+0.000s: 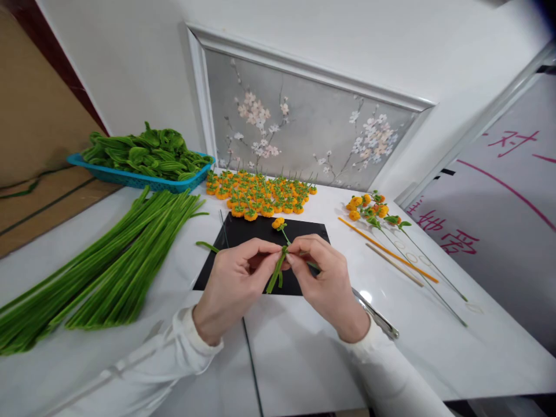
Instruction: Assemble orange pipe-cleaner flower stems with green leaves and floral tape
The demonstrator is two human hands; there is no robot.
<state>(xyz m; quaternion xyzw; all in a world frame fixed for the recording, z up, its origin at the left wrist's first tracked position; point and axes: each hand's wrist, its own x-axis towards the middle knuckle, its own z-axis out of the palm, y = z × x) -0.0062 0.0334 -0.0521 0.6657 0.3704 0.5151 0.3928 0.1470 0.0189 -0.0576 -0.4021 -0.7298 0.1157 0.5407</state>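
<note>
Over a black mat (pixel 243 231), my left hand (pixel 238 281) and my right hand (pixel 325 278) meet with fingertips pinched. Between them is a short length of green pipe cleaner (pixel 275 277), its loose ends hanging toward me. Just beyond the fingers, a small orange pipe-cleaner flower (pixel 278 222) with green leaves lies over the mat on a thin stem; whether that stem joins the held piece I cannot tell. Another short green pipe cleaner (pixel 207 246) lies across the mat's left edge. A metal tool (pixel 382 321) is partly hidden beneath my right wrist.
Long green pipe cleaners (pixel 125 260) spread across the left. Behind them a blue basket (pixel 174 185) holds green leaf shapes. Several orange flower heads (pixel 260 194) stand at the back. On the right lie finished flower stems (pixel 369 208), an orange stick (pixel 386 249) and a beige stick (pixel 393 264).
</note>
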